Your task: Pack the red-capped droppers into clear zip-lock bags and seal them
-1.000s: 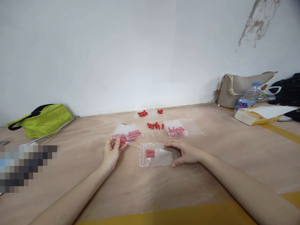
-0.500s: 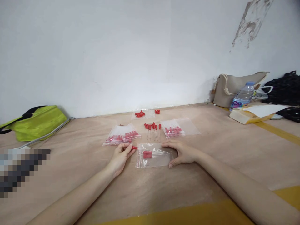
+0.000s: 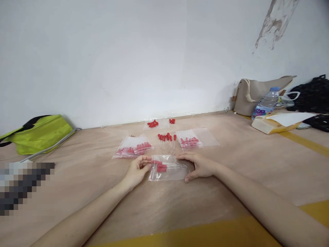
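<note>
Zip bag (image 3: 169,170) w/ red-bulb droppers (image 3: 161,167) lies flat on table (image 3: 231,192) right in front of me. My left hand (image 3: 137,169) pinches bag's left edge; right hand (image 3: 199,165) cupped on right edge, pressing it down. Loose droppers (image 3: 167,139) just behind, filled bags (image 3: 133,148) to both sides.
</note>
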A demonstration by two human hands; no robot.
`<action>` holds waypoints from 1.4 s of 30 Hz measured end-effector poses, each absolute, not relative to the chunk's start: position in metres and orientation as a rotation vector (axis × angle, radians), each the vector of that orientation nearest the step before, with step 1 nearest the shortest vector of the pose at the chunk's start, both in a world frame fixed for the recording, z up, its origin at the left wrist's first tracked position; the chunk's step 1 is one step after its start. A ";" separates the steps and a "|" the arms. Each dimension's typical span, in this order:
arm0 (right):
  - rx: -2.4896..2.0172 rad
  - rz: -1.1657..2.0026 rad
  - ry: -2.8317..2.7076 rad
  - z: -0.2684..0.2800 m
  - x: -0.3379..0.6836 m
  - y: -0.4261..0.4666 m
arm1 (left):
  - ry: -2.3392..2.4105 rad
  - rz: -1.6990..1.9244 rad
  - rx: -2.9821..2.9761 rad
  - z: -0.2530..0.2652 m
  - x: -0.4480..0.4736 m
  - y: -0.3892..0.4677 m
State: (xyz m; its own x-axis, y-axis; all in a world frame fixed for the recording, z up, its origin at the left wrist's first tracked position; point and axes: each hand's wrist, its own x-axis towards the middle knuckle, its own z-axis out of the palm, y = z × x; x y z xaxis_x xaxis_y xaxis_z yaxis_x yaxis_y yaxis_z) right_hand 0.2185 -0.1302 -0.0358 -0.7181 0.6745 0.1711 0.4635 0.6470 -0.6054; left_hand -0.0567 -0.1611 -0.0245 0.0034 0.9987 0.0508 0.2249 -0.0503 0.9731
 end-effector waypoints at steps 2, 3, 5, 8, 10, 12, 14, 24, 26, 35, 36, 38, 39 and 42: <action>-0.895 0.757 -2.489 -0.034 0.218 -0.131 | 1.318 1.103 1.433 -0.024 -0.054 -0.163; -0.891 0.758 -2.490 -0.033 0.218 -0.131 | 1.301 1.077 1.448 -0.024 -0.053 -0.164; -0.881 0.758 -2.489 -0.032 0.217 -0.132 | 1.292 1.020 1.504 -0.023 -0.050 -0.167; -0.877 0.757 -2.489 -0.032 0.217 -0.132 | 1.361 0.969 1.653 -0.022 -0.052 -0.169; -0.895 0.757 -2.488 -0.033 0.218 -0.131 | 1.461 1.001 1.780 -0.019 -0.055 -0.165; -0.914 0.762 -2.488 -0.035 0.219 -0.130 | 1.538 1.027 1.945 -0.012 -0.056 -0.154; -0.919 0.772 -2.489 -0.037 0.219 -0.128 | 1.554 0.969 2.139 -0.003 -0.053 -0.136; -0.916 0.774 -2.461 -0.039 0.219 -0.129 | 1.937 0.734 2.153 -0.002 0.009 -0.012; -0.906 0.772 -2.461 -0.038 0.218 -0.131 | 1.980 0.719 2.126 -0.004 0.015 -0.001; -0.877 0.762 -2.467 -0.040 0.216 -0.127 | 1.954 0.787 2.008 -0.009 0.020 0.010; -0.873 0.764 -2.464 -0.040 0.216 -0.126 | 1.925 0.811 1.996 -0.009 0.020 0.010; -0.868 0.769 -2.456 -0.040 0.216 -0.127 | 1.853 0.893 1.976 -0.005 0.019 0.005; -0.871 0.772 -2.453 -0.040 0.217 -0.128 | 1.814 0.953 1.966 -0.002 0.017 0.001; -0.883 0.779 -2.457 -0.038 0.217 -0.130 | 1.707 1.155 1.926 0.007 0.003 -0.025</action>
